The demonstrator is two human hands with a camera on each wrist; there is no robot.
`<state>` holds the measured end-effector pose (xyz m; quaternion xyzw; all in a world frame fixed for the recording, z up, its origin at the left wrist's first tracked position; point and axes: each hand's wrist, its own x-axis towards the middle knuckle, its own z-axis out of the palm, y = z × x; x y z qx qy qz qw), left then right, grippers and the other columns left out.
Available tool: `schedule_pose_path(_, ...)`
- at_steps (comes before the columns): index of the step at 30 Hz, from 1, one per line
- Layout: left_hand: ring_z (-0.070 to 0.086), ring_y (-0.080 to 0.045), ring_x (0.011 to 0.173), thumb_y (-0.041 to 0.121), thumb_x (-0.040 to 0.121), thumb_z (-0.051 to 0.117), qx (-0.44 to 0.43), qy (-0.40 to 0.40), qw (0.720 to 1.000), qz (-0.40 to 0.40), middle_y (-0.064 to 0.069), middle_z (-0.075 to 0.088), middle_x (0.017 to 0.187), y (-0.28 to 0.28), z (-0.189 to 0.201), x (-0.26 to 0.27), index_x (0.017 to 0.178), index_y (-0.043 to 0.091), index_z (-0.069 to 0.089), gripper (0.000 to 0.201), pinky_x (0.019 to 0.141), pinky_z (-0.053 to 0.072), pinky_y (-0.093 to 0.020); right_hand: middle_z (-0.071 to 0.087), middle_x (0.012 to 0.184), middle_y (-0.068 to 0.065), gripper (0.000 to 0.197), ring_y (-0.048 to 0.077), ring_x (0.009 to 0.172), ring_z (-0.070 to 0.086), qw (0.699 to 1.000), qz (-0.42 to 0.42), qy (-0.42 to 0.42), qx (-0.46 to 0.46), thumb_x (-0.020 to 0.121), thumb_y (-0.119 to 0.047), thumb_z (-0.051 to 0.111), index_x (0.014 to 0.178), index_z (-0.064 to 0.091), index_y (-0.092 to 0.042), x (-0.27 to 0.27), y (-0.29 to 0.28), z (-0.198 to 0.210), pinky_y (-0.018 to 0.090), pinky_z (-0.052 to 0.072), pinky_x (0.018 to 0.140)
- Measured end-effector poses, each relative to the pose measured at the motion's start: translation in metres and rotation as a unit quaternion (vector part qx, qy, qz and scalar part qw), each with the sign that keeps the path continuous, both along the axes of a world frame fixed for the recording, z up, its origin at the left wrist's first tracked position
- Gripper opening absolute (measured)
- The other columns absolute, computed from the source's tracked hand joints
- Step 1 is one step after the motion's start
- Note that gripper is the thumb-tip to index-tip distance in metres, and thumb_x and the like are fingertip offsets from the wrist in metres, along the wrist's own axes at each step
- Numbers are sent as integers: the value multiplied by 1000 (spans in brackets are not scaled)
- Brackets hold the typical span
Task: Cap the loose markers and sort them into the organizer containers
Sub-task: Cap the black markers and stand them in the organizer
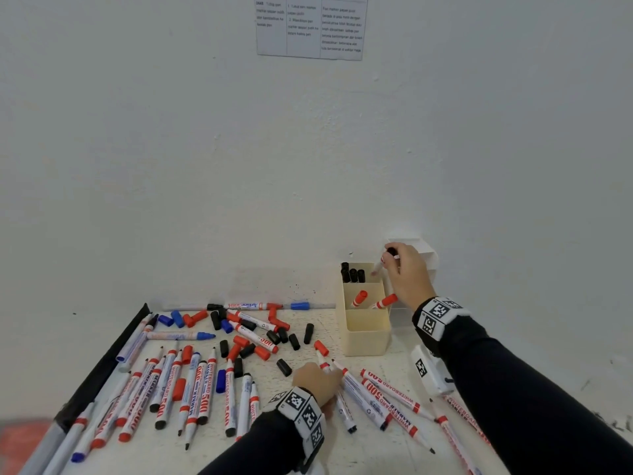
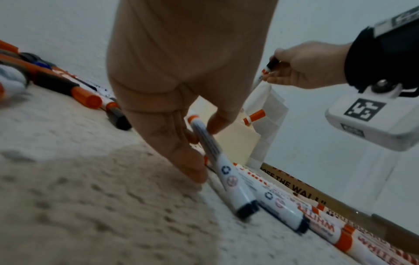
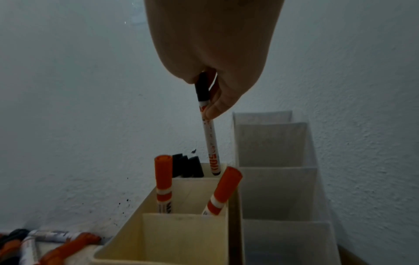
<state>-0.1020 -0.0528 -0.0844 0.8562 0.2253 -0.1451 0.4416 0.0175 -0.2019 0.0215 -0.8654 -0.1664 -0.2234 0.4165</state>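
We see a rough, speckled off-white worktop (image 1: pixel 404 361) set against a white wall. On it lie scattered white-barrelled whiteboard markers (image 1: pixel 191 389) with red, black and blue ends, and loose red, black and blue plastic caps (image 1: pixel 284 367). At the back right stand a cream three-compartment plastic organizer (image 1: pixel 368 337) and, just beside it, a translucent white compartmented organizer (image 3: pixel 283 193).

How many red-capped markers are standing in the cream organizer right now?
2, both in the middle compartment of the cream organizer: one upright at left, one leaning right. None seem hidden.
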Motion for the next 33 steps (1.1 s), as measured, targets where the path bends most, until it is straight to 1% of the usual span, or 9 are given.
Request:
schedule_pose_path(4,58,-8,50,34,90,53,-67,-74,993,65,-6,58,73,29,12,-2,72,11,47,29,40,46,-14,57,97,8,17,25,84,58,998,3,64,28,96,-18,43,113,46,-15,12,14,-13,32,48,65)
schedule_pose_path(9,56,-16,69,35,91,50,-74,-135,984,96,-5,56,83,70,21,-5,81,19,46,20,70,56,-31,54,90,12,6,25,75,51,992,-40,106,-53,95,-9,39,94,42,-14,28,31,-24,27,40,59)
schedule_pose_path(15,47,-9,62,28,93,49,-44,-226,964,133,1,52,76,103,21,-16,88,17,46,13,56,46,-22,62,101,12,34,32,98,57,935,-90,234,-250,92,-16,48,124,42,-8,30,44,-31,43,49,90)
schedule_pose_path(18,44,-6,58,26,93,50,-10,-247,959,139,5,51,73,115,20,-21,89,19,48,8,55,37,-17,50,122,15,34,34,113,47,936,-111,167,-291,91,-18,51,122,47,-5,21,54,-24,42,39,99)
schedule_pose_path(21,45,-6,59,25,91,54,-6,-235,962,140,4,53,75,126,19,-25,96,17,49,10,52,36,-16,52,118,12,24,27,106,48,971,-75,53,-218,92,-15,45,111,57,-8,-1,74,-16,35,40,93)
schedule_pose_path(23,46,-5,60,25,91,55,3,-227,965,135,5,54,75,133,20,-29,98,17,49,12,53,37,-15,58,110,9,18,18,90,55,979,14,85,-186,92,-13,44,102,59,-9,-17,94,-17,29,46,83)
schedule_pose_path(26,50,-2,63,28,92,52,34,-204,971,116,9,55,78,144,19,-39,103,19,53,14,55,39,-13,61,111,8,22,9,69,52,946,130,212,-208,93,-11,42,104,60,-14,-39,122,-37,18,45,63)
schedule_pose_path(30,56,-3,77,30,93,51,33,-188,973,132,9,59,89,155,16,-55,110,17,57,23,63,43,-13,57,124,5,34,18,101,57,883,151,297,-329,90,-23,50,123,53,-21,-68,146,-75,26,45,86)
schedule_pose_path(33,56,-1,79,29,92,53,42,-180,974,132,11,58,88,163,15,-67,113,16,60,26,60,40,-10,55,123,4,34,16,103,56,859,130,306,-389,90,-26,53,122,51,-18,-85,148,-92,26,45,87)
